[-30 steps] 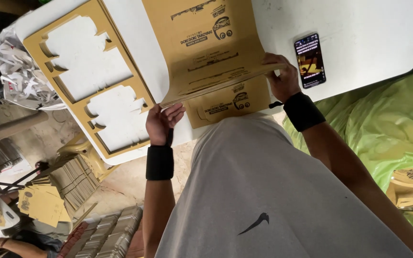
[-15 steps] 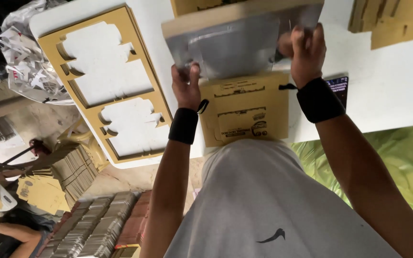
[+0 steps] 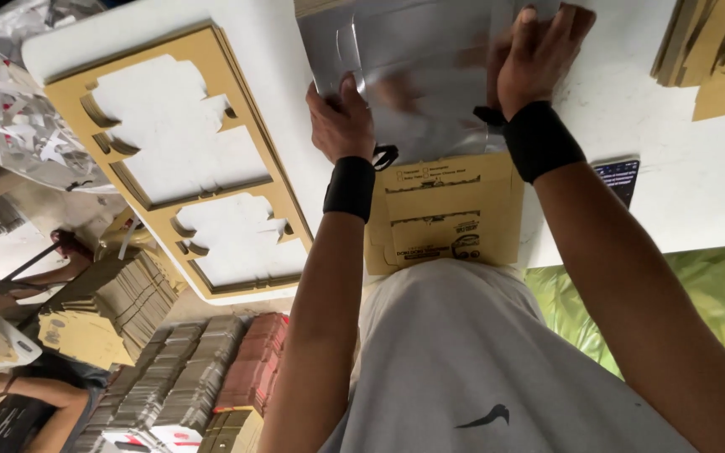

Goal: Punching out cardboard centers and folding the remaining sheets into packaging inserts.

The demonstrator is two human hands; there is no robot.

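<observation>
My left hand (image 3: 341, 117) and my right hand (image 3: 539, 50) both grip a flat carton sheet (image 3: 421, 75) held up over the white table (image 3: 681, 193), its silver-grey underside facing me. Each wrist wears a black band. Below the raised sheet, a pile of yellow-brown printed carton blanks (image 3: 451, 214) lies at the table's near edge against my grey shirt. A dark phone (image 3: 618, 178) lies on the table to the right, partly hidden by my right forearm.
A yellow-brown die-cut waste frame (image 3: 274, 189) with two cut-out openings lies on the table's left part. More cardboard stacks (image 3: 711, 54) sit at the far right. Bundles of flat cartons (image 3: 178, 377) cover the floor at left, beside another person's arm (image 3: 35, 403). Green sheeting (image 3: 698, 294) lies at the right.
I lifted a printed sheet off the pile with both hands and turned it over; its silver side now faces me. The view has shifted, moving the phone lower right.
</observation>
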